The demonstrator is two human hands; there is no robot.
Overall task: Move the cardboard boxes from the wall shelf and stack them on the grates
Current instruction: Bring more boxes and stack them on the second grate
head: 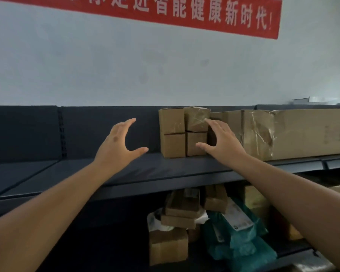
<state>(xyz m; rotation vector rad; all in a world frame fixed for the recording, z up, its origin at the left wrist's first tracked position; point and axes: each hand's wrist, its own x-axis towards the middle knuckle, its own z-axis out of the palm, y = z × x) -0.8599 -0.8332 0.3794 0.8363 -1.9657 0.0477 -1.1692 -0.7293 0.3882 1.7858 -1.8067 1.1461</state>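
Note:
Several small cardboard boxes (173, 132) stand in a two-high block on the dark wall shelf (145, 169). To their right lies a long cardboard box (294, 132) with torn tape. My right hand (222, 140) is open, its fingertips on the right side of the small block, thumb in front of the lower right box. My left hand (120, 142) is open in the air to the left of the block, a gap apart from it. Neither hand holds anything.
Below the shelf, a lower level holds a jumble of small cardboard boxes (181, 213) and green plastic parcels (241, 240). The shelf top left of the block is bare. A red banner (185, 12) hangs on the white wall above.

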